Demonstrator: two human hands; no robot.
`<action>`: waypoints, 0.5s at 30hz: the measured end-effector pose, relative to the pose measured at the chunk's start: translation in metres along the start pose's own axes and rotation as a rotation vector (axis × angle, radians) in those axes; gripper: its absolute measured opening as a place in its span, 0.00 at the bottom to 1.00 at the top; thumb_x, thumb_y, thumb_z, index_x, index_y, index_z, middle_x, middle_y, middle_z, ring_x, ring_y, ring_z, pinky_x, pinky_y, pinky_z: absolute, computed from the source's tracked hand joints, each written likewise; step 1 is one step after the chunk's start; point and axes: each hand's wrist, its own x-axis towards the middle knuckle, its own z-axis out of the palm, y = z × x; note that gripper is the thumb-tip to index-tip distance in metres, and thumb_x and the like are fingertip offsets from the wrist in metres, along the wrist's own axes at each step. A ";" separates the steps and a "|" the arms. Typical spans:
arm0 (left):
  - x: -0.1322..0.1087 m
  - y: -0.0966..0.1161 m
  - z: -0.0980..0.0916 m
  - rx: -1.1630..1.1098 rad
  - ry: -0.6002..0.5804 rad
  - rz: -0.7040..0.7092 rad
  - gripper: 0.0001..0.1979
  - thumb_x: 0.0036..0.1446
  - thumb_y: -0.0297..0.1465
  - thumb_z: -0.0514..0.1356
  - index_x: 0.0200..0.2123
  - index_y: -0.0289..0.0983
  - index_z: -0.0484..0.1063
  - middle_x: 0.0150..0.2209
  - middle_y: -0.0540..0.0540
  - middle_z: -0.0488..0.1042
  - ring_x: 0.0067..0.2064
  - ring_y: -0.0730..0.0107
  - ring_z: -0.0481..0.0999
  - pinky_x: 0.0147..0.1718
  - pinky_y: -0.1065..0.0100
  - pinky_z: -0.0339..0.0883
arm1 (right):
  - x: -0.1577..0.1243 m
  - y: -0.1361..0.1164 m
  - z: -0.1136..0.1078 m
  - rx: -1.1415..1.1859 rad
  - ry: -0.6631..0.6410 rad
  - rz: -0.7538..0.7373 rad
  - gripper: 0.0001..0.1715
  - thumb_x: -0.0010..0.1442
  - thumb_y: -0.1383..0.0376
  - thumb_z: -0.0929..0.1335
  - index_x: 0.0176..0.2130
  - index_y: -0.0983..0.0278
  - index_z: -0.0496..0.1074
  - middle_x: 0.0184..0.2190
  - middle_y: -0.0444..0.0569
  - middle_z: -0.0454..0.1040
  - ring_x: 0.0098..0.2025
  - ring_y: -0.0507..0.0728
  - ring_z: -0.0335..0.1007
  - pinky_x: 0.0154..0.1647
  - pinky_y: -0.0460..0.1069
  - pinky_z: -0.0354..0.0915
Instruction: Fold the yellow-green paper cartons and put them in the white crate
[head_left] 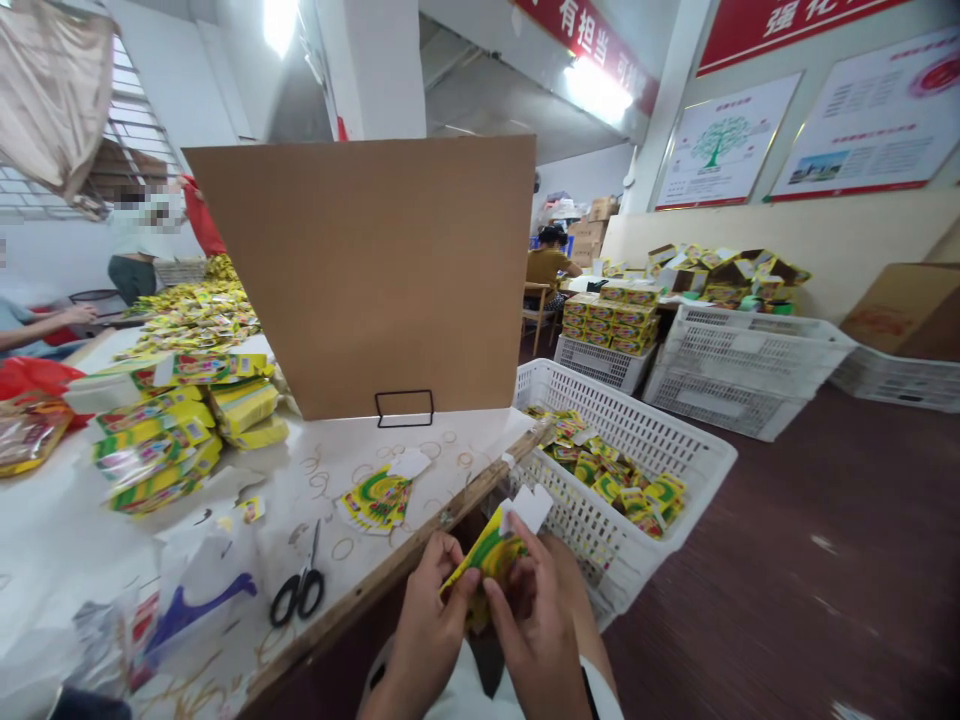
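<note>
"Where do we have the yellow-green carton (489, 553)?"
"Off the near edge of the bench (480, 432), just left of the white crate (592, 532). Our left hand (436, 602) is clamped on its left side, our right hand (534, 602) on its right, with the white flaps (531, 507) standing up on the far side."
"What could go wrong for us?"
"Pressing too hard might crease the card, which looks thin. Should both grips slacken, it could fall, since nothing visible supports it underneath. And swinging right, we might catch those flaps on the crate."
</note>
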 end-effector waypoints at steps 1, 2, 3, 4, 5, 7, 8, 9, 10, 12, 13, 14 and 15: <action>-0.001 0.001 0.000 -0.012 0.004 -0.003 0.12 0.58 0.39 0.55 0.31 0.38 0.57 0.28 0.51 0.61 0.31 0.70 0.64 0.29 0.72 0.59 | 0.001 0.000 -0.002 -0.020 -0.028 -0.013 0.28 0.58 0.63 0.67 0.57 0.63 0.62 0.42 0.53 0.72 0.37 0.57 0.71 0.40 0.50 0.69; -0.003 0.003 0.000 -0.025 0.007 -0.006 0.12 0.58 0.39 0.55 0.31 0.38 0.57 0.28 0.51 0.61 0.31 0.70 0.63 0.29 0.72 0.59 | 0.003 0.000 -0.003 -0.025 -0.057 -0.017 0.26 0.58 0.64 0.67 0.56 0.63 0.63 0.36 0.50 0.72 0.33 0.56 0.71 0.36 0.49 0.69; -0.004 0.005 0.000 -0.037 0.004 -0.012 0.13 0.58 0.39 0.56 0.31 0.38 0.57 0.28 0.51 0.61 0.31 0.70 0.63 0.29 0.73 0.58 | 0.003 0.000 -0.004 -0.018 -0.070 -0.016 0.24 0.58 0.64 0.67 0.54 0.63 0.64 0.30 0.46 0.70 0.29 0.55 0.69 0.31 0.47 0.69; -0.006 0.006 -0.001 -0.048 -0.010 -0.020 0.13 0.58 0.40 0.56 0.31 0.38 0.57 0.28 0.51 0.61 0.31 0.71 0.63 0.29 0.73 0.58 | 0.004 0.000 -0.005 -0.006 -0.066 -0.009 0.22 0.58 0.64 0.67 0.52 0.64 0.64 0.25 0.43 0.67 0.24 0.53 0.66 0.25 0.46 0.66; -0.007 0.008 -0.001 -0.059 -0.036 -0.030 0.14 0.58 0.41 0.56 0.31 0.38 0.57 0.28 0.51 0.61 0.30 0.72 0.62 0.28 0.73 0.57 | 0.004 0.000 -0.006 0.008 -0.043 0.002 0.20 0.58 0.64 0.67 0.51 0.63 0.65 0.23 0.41 0.64 0.22 0.52 0.63 0.23 0.45 0.64; -0.008 0.011 -0.003 -0.094 -0.132 -0.048 0.16 0.56 0.43 0.57 0.31 0.36 0.59 0.28 0.51 0.62 0.30 0.74 0.61 0.28 0.73 0.56 | 0.004 -0.002 -0.007 0.047 0.012 0.025 0.18 0.57 0.64 0.68 0.47 0.62 0.65 0.26 0.42 0.66 0.23 0.52 0.64 0.24 0.44 0.64; -0.008 0.011 -0.004 -0.134 -0.198 -0.067 0.18 0.56 0.45 0.58 0.32 0.35 0.62 0.28 0.51 0.63 0.30 0.74 0.62 0.29 0.73 0.56 | 0.003 -0.004 -0.006 0.080 0.031 0.042 0.17 0.57 0.63 0.69 0.46 0.62 0.65 0.28 0.44 0.67 0.26 0.52 0.65 0.26 0.45 0.65; -0.007 0.010 -0.005 -0.193 -0.267 -0.103 0.20 0.55 0.47 0.58 0.33 0.33 0.64 0.28 0.50 0.64 0.30 0.74 0.63 0.31 0.73 0.57 | 0.003 -0.006 -0.005 0.121 0.040 0.062 0.16 0.56 0.62 0.69 0.45 0.62 0.65 0.30 0.45 0.68 0.28 0.53 0.66 0.29 0.45 0.66; -0.007 0.008 -0.006 -0.268 -0.322 -0.159 0.23 0.53 0.49 0.58 0.34 0.32 0.67 0.29 0.49 0.66 0.31 0.73 0.64 0.32 0.72 0.58 | 0.002 -0.008 -0.003 0.167 0.045 0.085 0.16 0.56 0.61 0.69 0.44 0.61 0.66 0.31 0.45 0.68 0.30 0.53 0.67 0.31 0.45 0.66; -0.006 0.003 -0.006 -0.439 -0.377 -0.312 0.27 0.48 0.51 0.62 0.37 0.31 0.72 0.31 0.47 0.68 0.33 0.73 0.67 0.35 0.72 0.59 | 0.000 -0.013 0.001 0.251 0.063 0.123 0.15 0.57 0.58 0.69 0.43 0.61 0.66 0.30 0.45 0.68 0.32 0.54 0.68 0.32 0.45 0.67; -0.007 0.000 -0.006 -0.514 -0.381 -0.383 0.27 0.46 0.51 0.64 0.38 0.31 0.73 0.31 0.47 0.70 0.33 0.72 0.68 0.35 0.72 0.59 | -0.001 -0.015 0.003 0.281 0.078 0.136 0.15 0.57 0.58 0.69 0.43 0.61 0.66 0.29 0.45 0.68 0.32 0.54 0.68 0.32 0.45 0.67; -0.007 -0.003 -0.005 -0.572 -0.383 -0.433 0.28 0.44 0.49 0.66 0.38 0.31 0.74 0.32 0.46 0.71 0.33 0.72 0.69 0.36 0.72 0.60 | -0.002 -0.017 0.004 0.299 0.086 0.142 0.15 0.57 0.57 0.68 0.42 0.61 0.66 0.29 0.44 0.68 0.31 0.53 0.67 0.31 0.45 0.67; -0.008 -0.005 -0.003 -0.614 -0.388 -0.454 0.28 0.42 0.48 0.67 0.39 0.31 0.75 0.33 0.44 0.72 0.34 0.70 0.70 0.36 0.71 0.60 | -0.002 -0.019 0.005 0.304 0.092 0.143 0.14 0.57 0.57 0.68 0.42 0.61 0.66 0.28 0.44 0.67 0.29 0.53 0.67 0.30 0.44 0.66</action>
